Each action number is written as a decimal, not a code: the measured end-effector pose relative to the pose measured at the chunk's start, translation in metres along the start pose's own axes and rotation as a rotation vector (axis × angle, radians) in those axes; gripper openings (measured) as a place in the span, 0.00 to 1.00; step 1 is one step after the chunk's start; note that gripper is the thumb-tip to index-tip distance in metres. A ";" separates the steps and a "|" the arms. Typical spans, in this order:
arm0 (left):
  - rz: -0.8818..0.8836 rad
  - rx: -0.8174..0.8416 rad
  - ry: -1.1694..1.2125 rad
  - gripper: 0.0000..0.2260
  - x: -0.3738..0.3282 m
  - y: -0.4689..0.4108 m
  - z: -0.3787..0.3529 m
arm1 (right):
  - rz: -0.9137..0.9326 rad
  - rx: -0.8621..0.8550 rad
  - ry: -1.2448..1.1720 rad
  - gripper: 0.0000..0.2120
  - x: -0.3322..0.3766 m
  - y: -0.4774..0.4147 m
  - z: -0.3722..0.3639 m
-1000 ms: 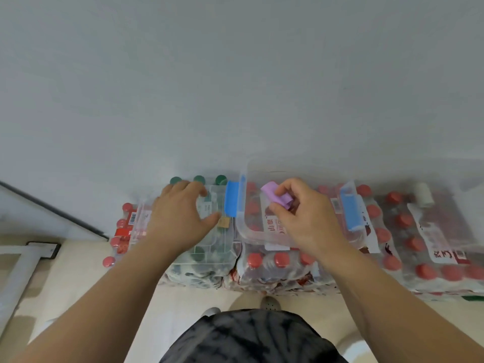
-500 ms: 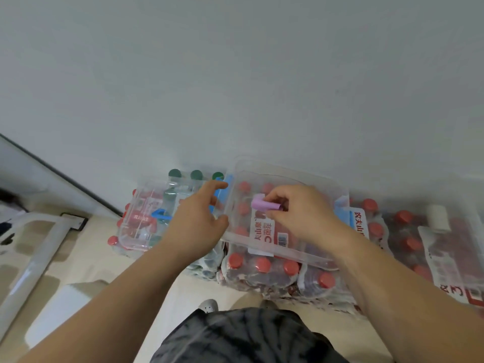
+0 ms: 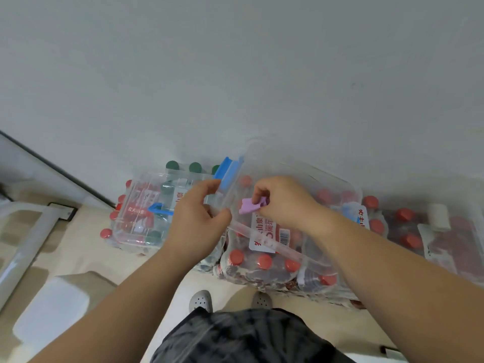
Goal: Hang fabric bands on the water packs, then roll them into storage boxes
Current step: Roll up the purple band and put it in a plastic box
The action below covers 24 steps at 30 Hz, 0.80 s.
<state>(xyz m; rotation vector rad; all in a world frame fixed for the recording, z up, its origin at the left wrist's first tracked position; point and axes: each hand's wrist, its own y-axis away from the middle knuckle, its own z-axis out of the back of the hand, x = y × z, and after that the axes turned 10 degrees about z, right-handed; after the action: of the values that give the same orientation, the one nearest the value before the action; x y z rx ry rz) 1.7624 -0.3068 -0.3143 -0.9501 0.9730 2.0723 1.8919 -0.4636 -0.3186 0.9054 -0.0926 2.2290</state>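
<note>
The seemingly soft, light fabric band [image 3: 252, 207] is pinched by the right hand [image 3: 286, 203]; the storage box [image 3: 264, 241] is gripped at its rim by the left hand [image 3: 195, 227].

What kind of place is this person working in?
Probably a plain indoor room used for storage: shrink-wrapped water packs sit on a pale floor against a bare wall, with clear storage boxes on top.

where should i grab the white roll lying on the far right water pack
Probably across its middle, from above: the white roll lies on its side atop the water pack, so its curved flanks are free for thumb and fingers while its underside is not.
</note>
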 end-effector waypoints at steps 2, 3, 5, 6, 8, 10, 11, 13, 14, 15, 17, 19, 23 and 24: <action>0.003 0.000 0.015 0.24 0.000 -0.004 0.004 | -0.032 0.010 0.017 0.13 0.002 -0.006 0.001; 0.003 0.001 0.018 0.24 0.000 -0.007 0.006 | -0.041 0.008 0.039 0.14 0.002 -0.008 0.001; 0.007 0.005 0.038 0.25 0.000 -0.011 0.008 | -0.048 0.000 0.051 0.14 0.002 -0.013 -0.001; 0.011 0.008 0.050 0.24 -0.001 -0.012 0.009 | -0.048 -0.004 0.039 0.13 0.003 -0.014 -0.004; 0.019 0.017 0.063 0.24 0.000 -0.015 0.011 | -0.046 0.010 0.032 0.09 0.005 -0.014 -0.010; 0.024 0.031 0.055 0.23 0.001 -0.018 0.012 | -0.050 0.033 0.041 0.10 0.004 -0.014 -0.016; 0.024 0.040 0.049 0.22 0.001 -0.020 0.012 | -0.060 0.044 0.029 0.10 0.003 -0.014 -0.019; 0.018 0.056 0.042 0.22 0.000 -0.023 0.014 | -0.094 0.089 -0.006 0.10 -0.001 -0.012 -0.022; 0.011 0.062 0.040 0.22 -0.001 -0.023 0.015 | -0.116 0.120 -0.020 0.09 -0.002 -0.011 -0.024; 0.004 0.065 0.039 0.22 -0.002 -0.024 0.015 | -0.139 0.143 -0.028 0.08 -0.004 -0.009 -0.027; -0.007 0.071 0.032 0.21 -0.003 -0.024 0.014 | -0.182 0.179 -0.026 0.03 -0.005 -0.006 -0.030; -0.013 0.081 0.029 0.22 -0.003 -0.024 0.014 | -0.211 0.208 -0.034 0.10 -0.004 -0.008 -0.029; -0.011 0.074 0.030 0.22 -0.004 -0.025 0.013 | -0.267 0.208 -0.055 0.14 -0.005 -0.016 -0.027; -0.013 0.073 0.030 0.22 -0.005 -0.026 0.013 | -0.258 0.197 -0.034 0.12 -0.005 -0.017 -0.029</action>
<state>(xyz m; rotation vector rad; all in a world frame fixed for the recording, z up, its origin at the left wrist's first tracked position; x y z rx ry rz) 1.7808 -0.2841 -0.3134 -0.9500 1.0472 2.0032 1.8885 -0.4448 -0.3462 0.9997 0.2206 2.0070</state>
